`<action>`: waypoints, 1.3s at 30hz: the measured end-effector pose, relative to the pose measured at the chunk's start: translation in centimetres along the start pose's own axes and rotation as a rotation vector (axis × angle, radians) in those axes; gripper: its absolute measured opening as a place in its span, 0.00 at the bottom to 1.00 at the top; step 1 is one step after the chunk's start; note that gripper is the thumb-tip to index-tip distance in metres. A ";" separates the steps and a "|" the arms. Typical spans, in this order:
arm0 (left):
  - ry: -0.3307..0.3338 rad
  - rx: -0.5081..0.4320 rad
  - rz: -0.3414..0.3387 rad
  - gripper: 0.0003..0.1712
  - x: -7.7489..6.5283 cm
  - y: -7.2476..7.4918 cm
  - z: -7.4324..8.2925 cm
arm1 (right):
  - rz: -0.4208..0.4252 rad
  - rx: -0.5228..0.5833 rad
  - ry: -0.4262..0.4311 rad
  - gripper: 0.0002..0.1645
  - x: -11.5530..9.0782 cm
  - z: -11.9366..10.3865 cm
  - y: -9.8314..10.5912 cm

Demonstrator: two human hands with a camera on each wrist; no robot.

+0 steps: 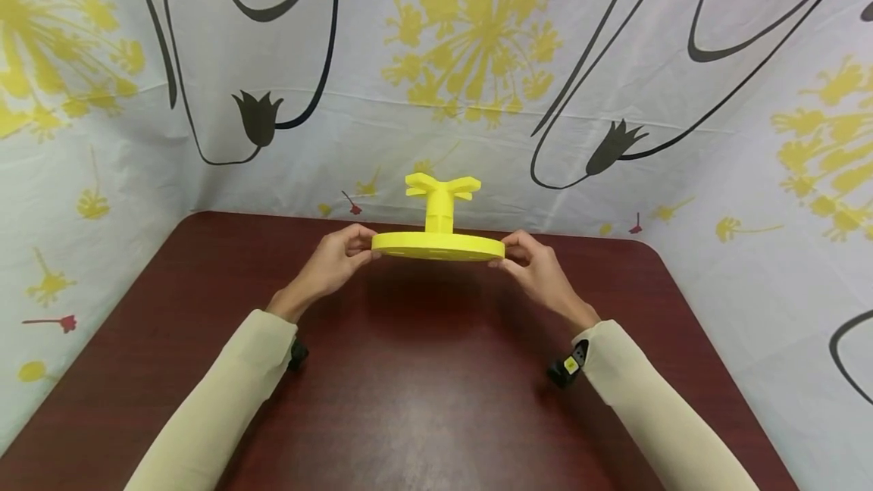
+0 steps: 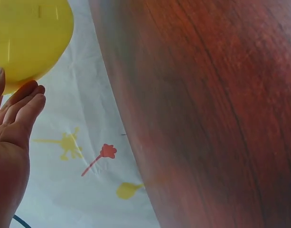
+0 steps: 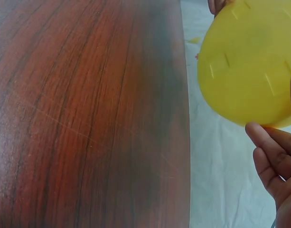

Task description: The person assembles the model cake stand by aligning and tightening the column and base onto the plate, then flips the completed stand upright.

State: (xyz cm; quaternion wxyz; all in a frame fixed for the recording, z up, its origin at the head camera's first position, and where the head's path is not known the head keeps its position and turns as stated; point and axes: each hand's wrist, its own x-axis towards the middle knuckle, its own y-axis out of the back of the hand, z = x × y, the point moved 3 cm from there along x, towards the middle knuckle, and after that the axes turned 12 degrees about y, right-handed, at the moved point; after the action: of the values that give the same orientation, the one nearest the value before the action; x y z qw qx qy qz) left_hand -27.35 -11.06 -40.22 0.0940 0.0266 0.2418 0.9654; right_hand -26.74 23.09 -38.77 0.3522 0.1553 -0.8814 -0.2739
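Both hands hold up a yellow round disc (image 1: 438, 246) by its opposite edges, above the far part of the table. A yellow post (image 1: 439, 211) with a cross-shaped top rises from the middle of the disc. My left hand (image 1: 334, 258) pinches the left rim between thumb and fingers. On the other side my right hand (image 1: 539, 271) pinches the right rim. From below, the wrist views show small slots in the flat underside (image 3: 249, 61). In the left wrist view the fingers of the left hand (image 2: 14, 114) lie along the disc's edge.
A dark red wood-grain table (image 1: 416, 400) lies under the hands, its far edge close to a white cloth (image 1: 409, 135) printed with yellow and grey flowers. The cloth stands on the left, back and right sides. Dark straps with small devices (image 1: 566, 366) sit at the wrists.
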 end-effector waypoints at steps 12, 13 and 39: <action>-0.132 0.091 0.019 0.14 -0.3 0.7 0.8 | 0.072 -0.042 0.075 0.16 0.6 -1.5 0.3; -0.141 0.102 0.011 0.14 -0.3 0.8 0.9 | 0.072 -0.059 0.085 0.17 0.6 -1.6 0.3; -0.103 0.117 -0.153 0.19 0.1 1.9 1.7 | -0.036 -0.097 -0.027 0.19 1.0 -1.1 1.6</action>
State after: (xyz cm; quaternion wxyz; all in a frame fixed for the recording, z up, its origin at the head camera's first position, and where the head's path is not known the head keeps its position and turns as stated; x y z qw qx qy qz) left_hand -27.64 -11.89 -37.78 0.1779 0.0629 0.2941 0.9370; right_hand -26.77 23.49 -36.60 0.3425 0.1503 -0.8687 -0.3249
